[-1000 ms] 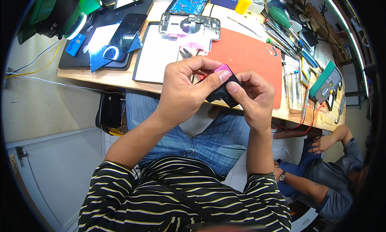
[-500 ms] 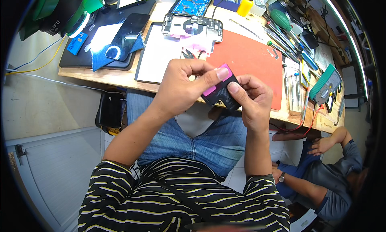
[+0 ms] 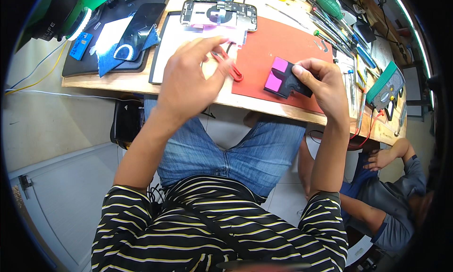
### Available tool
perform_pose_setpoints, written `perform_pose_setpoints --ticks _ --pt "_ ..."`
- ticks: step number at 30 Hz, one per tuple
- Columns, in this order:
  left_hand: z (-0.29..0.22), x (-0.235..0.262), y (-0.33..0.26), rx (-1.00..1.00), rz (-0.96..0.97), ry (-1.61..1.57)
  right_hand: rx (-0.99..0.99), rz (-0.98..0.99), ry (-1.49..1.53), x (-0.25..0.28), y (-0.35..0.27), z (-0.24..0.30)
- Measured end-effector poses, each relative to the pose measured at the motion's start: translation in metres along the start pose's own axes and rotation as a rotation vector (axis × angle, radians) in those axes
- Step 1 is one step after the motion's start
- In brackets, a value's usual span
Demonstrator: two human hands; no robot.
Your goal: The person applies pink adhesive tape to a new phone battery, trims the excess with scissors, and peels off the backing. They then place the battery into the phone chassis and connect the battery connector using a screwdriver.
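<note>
My right hand (image 3: pixel 319 82) grips a small black part with two bright pink pads (image 3: pixel 281 76), held above the red work mat (image 3: pixel 278 45). My left hand (image 3: pixel 191 78) hovers over the desk edge with its fingers spread and nothing in them, closest to red-handled tweezers (image 3: pixel 231 68) that lie at the mat's left edge. An opened phone body (image 3: pixel 218 13) lies on a white tray (image 3: pixel 177 41) beyond my left hand.
A dark phone (image 3: pixel 137 27) rests on a blue cloth over a black mat at the left. Screwdrivers and small tools (image 3: pixel 337 22) line the right side, beside a green meter (image 3: pixel 384 85). Another person (image 3: pixel 387 196) sits low at the right.
My hands, which held the pink-padded part together, have come apart. The left hand let go and moved left toward the tweezers; the right hand keeps the part, now further right.
</note>
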State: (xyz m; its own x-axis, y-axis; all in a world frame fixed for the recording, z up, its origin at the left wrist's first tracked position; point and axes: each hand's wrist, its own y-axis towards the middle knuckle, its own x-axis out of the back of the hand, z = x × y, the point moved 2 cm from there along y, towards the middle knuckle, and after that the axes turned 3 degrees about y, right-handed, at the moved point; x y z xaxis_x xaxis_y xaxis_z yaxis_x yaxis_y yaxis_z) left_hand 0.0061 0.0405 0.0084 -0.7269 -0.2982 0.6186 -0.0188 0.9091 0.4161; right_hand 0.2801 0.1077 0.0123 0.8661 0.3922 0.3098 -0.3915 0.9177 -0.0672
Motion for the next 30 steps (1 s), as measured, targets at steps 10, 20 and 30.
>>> perform_pose_setpoints --ticks 10,20,30 --pt "0.043 0.03 0.061 0.236 -0.004 0.548 0.284 -0.25 -0.439 -0.025 0.016 0.013" --pt "0.048 -0.006 0.072 -0.185 -0.039 0.593 0.456 -0.15 -0.865 -0.115 0.039 0.022" --pt "0.059 -0.008 0.076 -0.171 0.072 0.256 0.095 -0.134 0.454 -0.002 -0.005 0.021"
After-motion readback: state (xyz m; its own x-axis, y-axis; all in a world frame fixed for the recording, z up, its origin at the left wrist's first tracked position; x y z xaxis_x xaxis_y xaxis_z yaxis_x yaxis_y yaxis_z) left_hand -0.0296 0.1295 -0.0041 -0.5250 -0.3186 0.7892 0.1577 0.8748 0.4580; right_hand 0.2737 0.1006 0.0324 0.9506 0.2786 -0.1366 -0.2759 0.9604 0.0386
